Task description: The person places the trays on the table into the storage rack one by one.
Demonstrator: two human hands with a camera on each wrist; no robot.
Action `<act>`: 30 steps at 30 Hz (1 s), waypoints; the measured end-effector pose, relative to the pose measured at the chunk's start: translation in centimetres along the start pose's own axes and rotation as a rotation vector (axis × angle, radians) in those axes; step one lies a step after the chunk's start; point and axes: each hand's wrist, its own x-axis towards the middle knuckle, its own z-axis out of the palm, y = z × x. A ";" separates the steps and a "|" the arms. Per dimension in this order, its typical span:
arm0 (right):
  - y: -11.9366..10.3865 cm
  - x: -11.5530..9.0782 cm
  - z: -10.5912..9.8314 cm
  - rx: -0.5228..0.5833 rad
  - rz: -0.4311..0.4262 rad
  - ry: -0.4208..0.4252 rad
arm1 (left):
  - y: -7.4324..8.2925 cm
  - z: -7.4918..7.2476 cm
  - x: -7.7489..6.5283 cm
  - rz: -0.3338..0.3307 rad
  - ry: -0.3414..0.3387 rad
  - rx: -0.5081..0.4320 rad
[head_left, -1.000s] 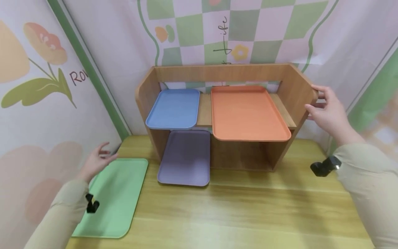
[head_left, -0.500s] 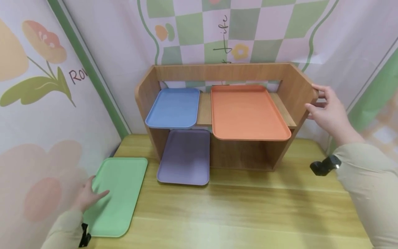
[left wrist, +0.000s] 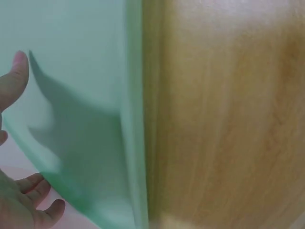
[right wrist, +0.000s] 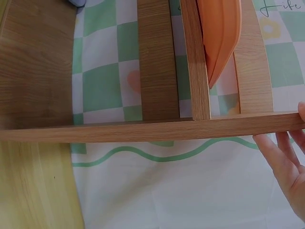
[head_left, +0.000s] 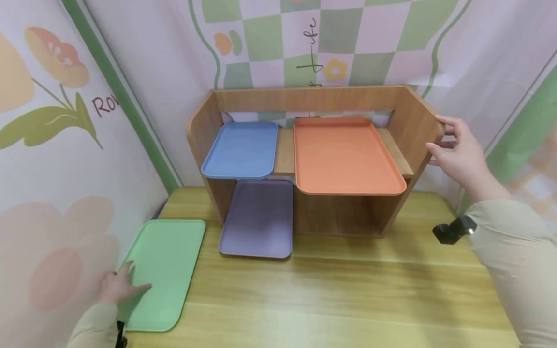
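Observation:
A green tray [head_left: 169,270] lies on the table's left side. My left hand [head_left: 116,287] is at its outer edge, thumb spread over the tray. In the left wrist view the thumb [left wrist: 15,78] stands off the surface above a shadow, and the fingertips are right at the rim. My right hand [head_left: 462,157] grips the right side panel of a wooden desk shelf [head_left: 313,100], fingers outside and thumb at the front edge. On the upper board sit a blue tray [head_left: 243,150] and a larger orange tray [head_left: 348,157]. A purple tray [head_left: 257,222] is in the lower left, its front jutting out.
The wooden table [head_left: 330,295] extends in front of the shelf. A printed cloth wall [head_left: 256,43] rises behind it. On the left, a flower-printed panel [head_left: 39,183] stands close beside the green tray and my left hand.
My left hand has moved down and toward me, from above the green tray's far end to its left edge. My right hand keeps its hold on the shelf panel.

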 end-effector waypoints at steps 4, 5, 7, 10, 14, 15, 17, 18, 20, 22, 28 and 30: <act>0.0 0.0 0.0 0.005 0.017 -0.005 | 0.2 0.1 -0.1 0.007 0.007 0.045; -0.1 0.0 -0.1 0.005 0.023 -0.006 | 0.2 0.1 0.0 0.009 0.011 0.048; -0.1 0.1 -0.2 0.004 0.036 -0.007 | 0.5 0.1 0.0 0.010 0.022 0.049; -0.2 0.1 -0.2 0.002 0.047 -0.008 | 0.7 0.2 -0.1 0.010 0.033 0.047; -0.2 0.1 -0.1 -0.007 0.055 -0.004 | 0.9 0.5 -0.2 0.011 0.044 0.044; -0.2 0.1 -0.1 -0.009 0.057 -0.004 | 1.0 0.5 -0.2 0.008 0.046 0.040; -0.3 0.1 0.1 -0.018 0.058 -0.003 | 1.2 0.7 -0.2 0.002 0.042 0.025; -0.3 0.1 0.1 -0.022 0.059 -0.002 | 1.3 0.8 -0.2 0.000 0.039 0.016; -0.2 0.1 0.2 -0.028 0.061 -0.001 | 1.6 1.0 -0.2 -0.007 0.028 0.001; -0.2 0.1 0.3 -0.033 0.062 0.000 | 1.8 1.2 -0.1 -0.013 0.016 -0.005; -0.2 0.1 0.4 -0.041 0.057 0.000 | 3.0 1.9 0.3 -0.049 0.002 -0.010; -0.2 0.1 0.4 -0.044 0.056 0.002 | 3.5 2.1 0.4 -0.059 0.002 -0.022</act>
